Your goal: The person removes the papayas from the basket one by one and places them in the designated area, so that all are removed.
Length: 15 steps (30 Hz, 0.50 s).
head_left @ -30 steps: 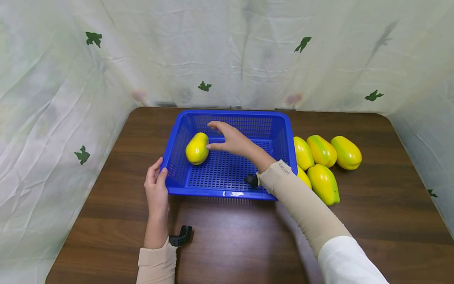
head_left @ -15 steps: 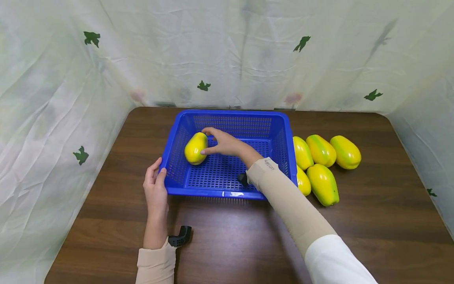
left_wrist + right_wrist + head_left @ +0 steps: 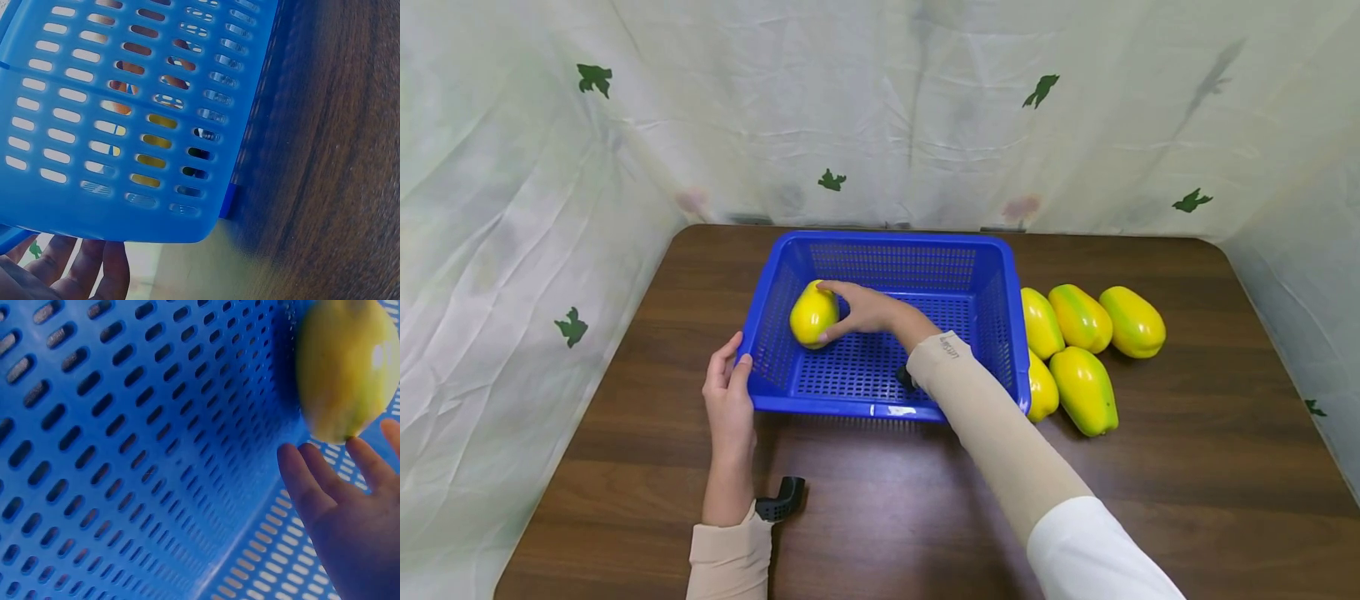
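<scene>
A yellow-green papaya (image 3: pixel 809 315) lies in the left part of a blue perforated plastic basket (image 3: pixel 887 408). My right hand (image 3: pixel 865 310) reaches into the basket, its thumb and forefinger spread round the right side of the papaya. In the right wrist view, fingertips (image 3: pixel 353 447) meet one end of the papaya (image 3: pixel 347 369), which rests near the basket wall (image 3: pixel 144 425). My left hand (image 3: pixel 730 400) holds the basket's left rim near its front corner. The left wrist view shows its fingers (image 3: pixel 87 265) against the basket's edge (image 3: pixel 156 231).
Several more papayas (image 3: pixel 1084 392) lie on the brown wooden table (image 3: pixel 1210 450), right of the basket and close to its wall. A pale curtain (image 3: pixel 917 117) with green patches hangs behind the table and on both sides.
My right hand has moved left and slightly down, from just beside the papaya to round its right side. The papaya, the basket and my left hand have stayed in place.
</scene>
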Tool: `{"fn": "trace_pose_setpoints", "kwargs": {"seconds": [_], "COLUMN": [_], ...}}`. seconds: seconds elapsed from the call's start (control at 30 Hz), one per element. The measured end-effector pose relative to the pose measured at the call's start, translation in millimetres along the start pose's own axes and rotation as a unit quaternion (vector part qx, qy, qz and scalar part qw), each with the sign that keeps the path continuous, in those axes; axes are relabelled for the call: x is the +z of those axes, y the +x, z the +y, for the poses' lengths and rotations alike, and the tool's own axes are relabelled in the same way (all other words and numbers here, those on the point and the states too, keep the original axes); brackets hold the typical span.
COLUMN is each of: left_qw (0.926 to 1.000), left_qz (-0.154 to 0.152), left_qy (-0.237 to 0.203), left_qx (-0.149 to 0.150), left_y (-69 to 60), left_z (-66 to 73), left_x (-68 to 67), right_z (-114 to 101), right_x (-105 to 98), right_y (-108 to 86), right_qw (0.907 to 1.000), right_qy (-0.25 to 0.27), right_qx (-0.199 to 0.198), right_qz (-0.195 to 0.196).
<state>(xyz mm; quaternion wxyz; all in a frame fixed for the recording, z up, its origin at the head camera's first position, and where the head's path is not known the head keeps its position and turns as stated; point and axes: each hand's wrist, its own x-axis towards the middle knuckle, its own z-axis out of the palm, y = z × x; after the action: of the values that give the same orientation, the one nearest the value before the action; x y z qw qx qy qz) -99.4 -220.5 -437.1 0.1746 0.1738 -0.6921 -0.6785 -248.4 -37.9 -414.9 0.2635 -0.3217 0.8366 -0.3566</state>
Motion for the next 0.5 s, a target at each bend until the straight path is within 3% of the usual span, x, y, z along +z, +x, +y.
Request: {"fn": "trace_pose_setpoints", "kwargs": {"seconds": [0.5], "left_qw": [0.9999], "left_qz": [-0.003], "left_qy": [-0.012], "left_qx": [0.002], "left_y": [0.4], "left_z": [-0.6], "left_x": [0.2], "right_z": [-10.0], "right_x": [8.1], "right_y": [5.7], "right_qw": [0.999], "right_qy": [-0.03], "right_qx": [0.017], "right_qz": [-0.027]}}
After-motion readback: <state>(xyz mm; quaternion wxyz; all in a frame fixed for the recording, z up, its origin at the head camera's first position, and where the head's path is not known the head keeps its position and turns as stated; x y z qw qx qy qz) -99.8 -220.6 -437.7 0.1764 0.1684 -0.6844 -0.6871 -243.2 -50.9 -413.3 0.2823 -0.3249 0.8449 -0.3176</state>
